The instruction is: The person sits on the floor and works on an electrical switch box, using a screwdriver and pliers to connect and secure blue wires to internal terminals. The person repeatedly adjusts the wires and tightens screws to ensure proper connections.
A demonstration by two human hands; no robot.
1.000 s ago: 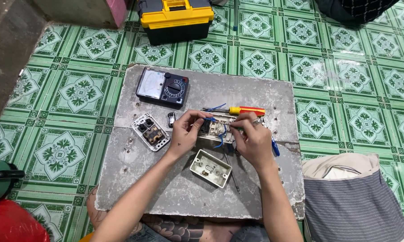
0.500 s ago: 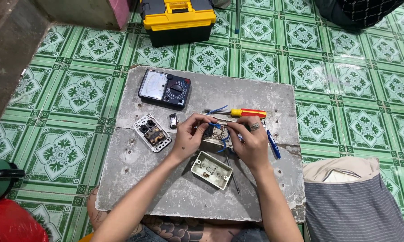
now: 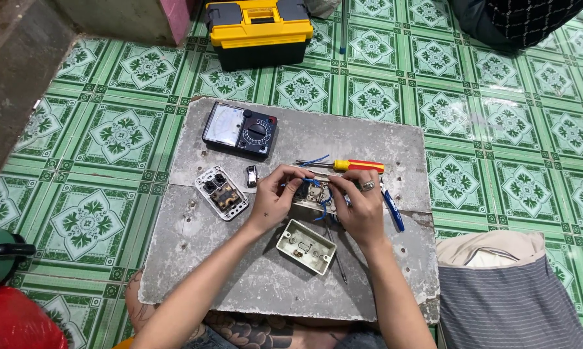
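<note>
Near the slab's [image 3: 194, 258] middle, a small wired switch module [image 3: 311, 194] is pinched by both the left hand [image 3: 273, 199] and right hand [image 3: 362, 205], fingers closed on it. It is judged light, rigid, with springy wires; best gripped by its plastic edges.

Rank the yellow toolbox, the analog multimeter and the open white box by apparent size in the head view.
1. yellow toolbox
2. analog multimeter
3. open white box, close to the multimeter in size, so that order is unsure.
</note>
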